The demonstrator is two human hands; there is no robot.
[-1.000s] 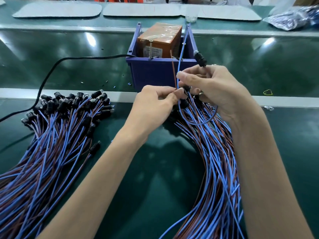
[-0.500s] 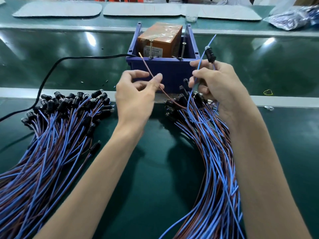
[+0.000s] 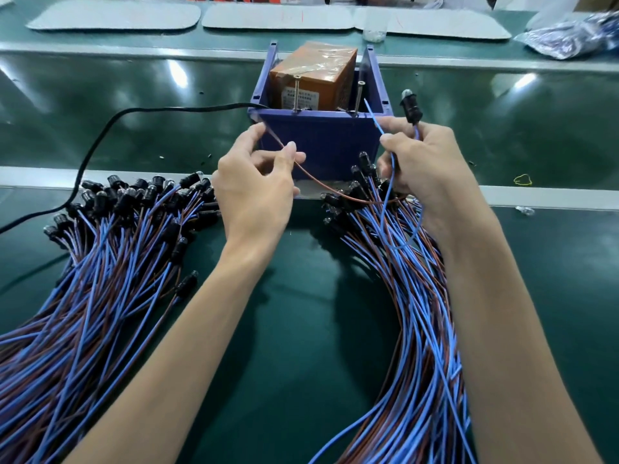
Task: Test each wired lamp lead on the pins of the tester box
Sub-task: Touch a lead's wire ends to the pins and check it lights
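The tester box (image 3: 321,142), a blue bin with an orange unit (image 3: 315,78) inside, stood on the green tabletop (image 3: 301,346), and two upright pins rose at its near rim, the left pin (image 3: 296,93) and the right pin (image 3: 359,97). In front of the box's left corner, the left hand (image 3: 254,195) pinched a brown wire (image 3: 321,185) between thumb and fingers (image 3: 249,139); the wire's free end lay against the box's front wall, below the left pin and apart from it. In front of the box's right corner, the right hand (image 3: 428,162) had its fingers (image 3: 397,139) curled round a blue wire (image 3: 374,120) and the stem of a black lamp holder (image 3: 410,107), which stood upright just right of the box. The blue wire's tip pointed up close beside the right pin; whether they touched could not be told. One heap of leads (image 3: 100,262) lay left of the box and nearer the person, and another heap (image 3: 412,296) lay right of it. A black cable (image 3: 134,112) ran into the box from its left.
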